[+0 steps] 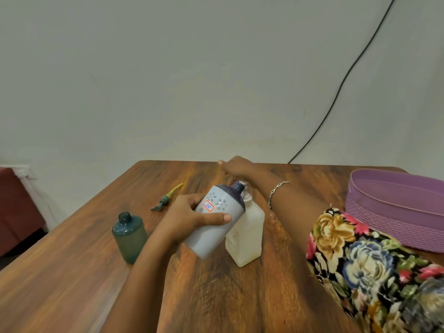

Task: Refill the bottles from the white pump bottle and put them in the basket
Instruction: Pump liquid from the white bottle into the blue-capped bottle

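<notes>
Floral sleeve point(374, 272); pump point(246, 193) behind grey bottle point(209, 236)

Basket point(384, 212) right of pump bottle point(247, 236)

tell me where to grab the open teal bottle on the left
Close the grip round the body of the teal bottle, mid-height, coming from its near side. It stands upright with its neck uncapped, so a side hold likely keeps it level.

Probably a home: wooden table point(240, 296) against a plain wall point(192, 80) (black cable point(336, 92) trailing down).
</notes>
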